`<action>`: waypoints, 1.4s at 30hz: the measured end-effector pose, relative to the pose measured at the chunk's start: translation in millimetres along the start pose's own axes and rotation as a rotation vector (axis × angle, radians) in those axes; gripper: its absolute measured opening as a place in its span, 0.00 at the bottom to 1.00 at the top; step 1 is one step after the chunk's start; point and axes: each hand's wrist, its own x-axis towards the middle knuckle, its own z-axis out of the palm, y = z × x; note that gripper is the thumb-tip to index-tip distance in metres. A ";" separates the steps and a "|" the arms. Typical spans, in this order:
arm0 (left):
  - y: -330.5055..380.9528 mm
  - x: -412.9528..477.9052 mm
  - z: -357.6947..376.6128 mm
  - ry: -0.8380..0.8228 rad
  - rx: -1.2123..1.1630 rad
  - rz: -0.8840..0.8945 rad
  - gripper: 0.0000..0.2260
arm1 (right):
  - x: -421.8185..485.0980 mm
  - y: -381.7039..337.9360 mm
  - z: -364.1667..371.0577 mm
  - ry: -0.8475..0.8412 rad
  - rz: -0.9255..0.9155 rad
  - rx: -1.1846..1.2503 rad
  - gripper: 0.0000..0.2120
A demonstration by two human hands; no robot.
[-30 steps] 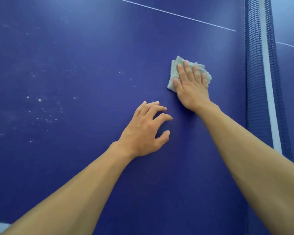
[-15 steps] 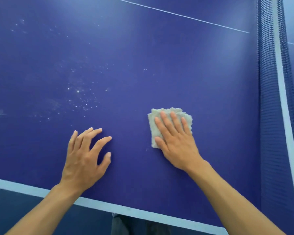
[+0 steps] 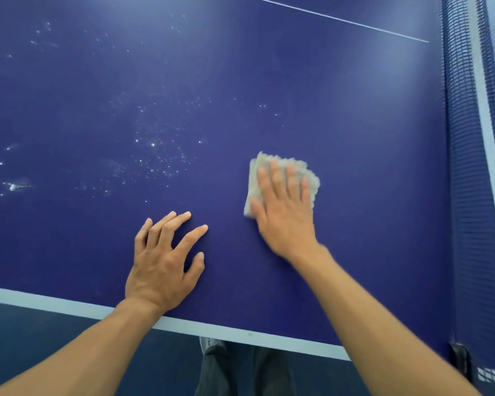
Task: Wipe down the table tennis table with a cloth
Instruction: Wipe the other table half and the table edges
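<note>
Slightly up-frame since half a second ago, my right grip (image 3: 286, 221) lies flat, fingers straight, pressing one cloth (image 3: 312, 178) on the surface (image 3: 369, 167) right of centre. My left grip (image 3: 163, 264) rests spread, holding nothing. Beside the one net (image 3: 466, 167) looks clean; many white specks (image 3: 155, 155) at left remain.

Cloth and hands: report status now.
Right hand flat on cloth, pressing it to table. Left hand spread, fingertips on table. White specks left of cloth; nothing between.
</note>
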 end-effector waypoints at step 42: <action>3.8 0.0 -0.5 -0.021 -0.052 -0.036 0.24 | -210.2 -6.7 54.4 0.014 -0.119 -0.042 0.32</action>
